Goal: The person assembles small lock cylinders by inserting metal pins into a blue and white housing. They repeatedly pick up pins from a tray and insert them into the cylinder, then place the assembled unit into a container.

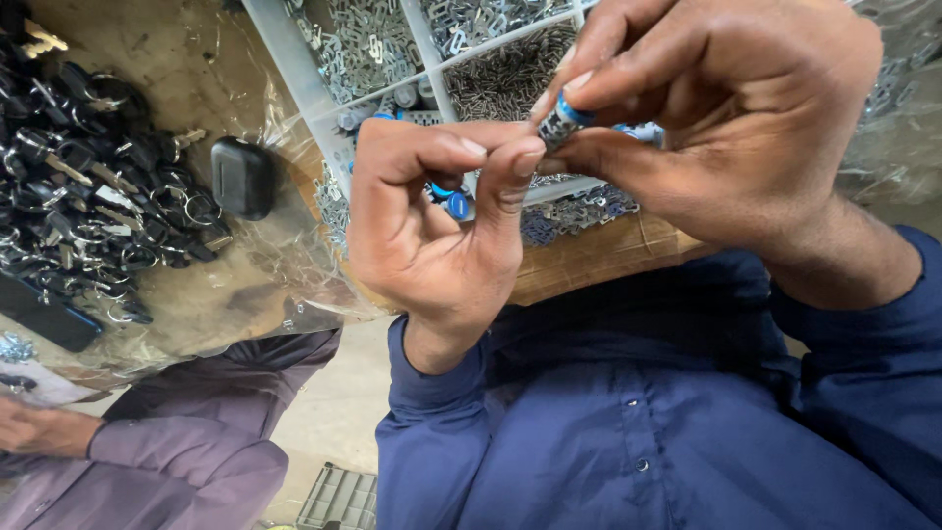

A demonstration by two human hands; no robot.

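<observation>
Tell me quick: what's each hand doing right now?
Left hand: closed in a pinch; a small blue round part shows inside, hold unclear.
Right hand: fingertip grip closed on a small ribbed metal cylinder with a blue band.

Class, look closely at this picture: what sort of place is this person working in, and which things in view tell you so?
Probably a small assembly workshop for keys or locks. A white compartment tray holds sorted small metal parts, a heap of black-headed keys on rings lies on plastic sheeting, and the right hand and left hand pinch a small blue-and-metal part.

Both hands meet over a parts tray: the right hand pinches a small blue-and-silver part, the left hand touching it.
</observation>
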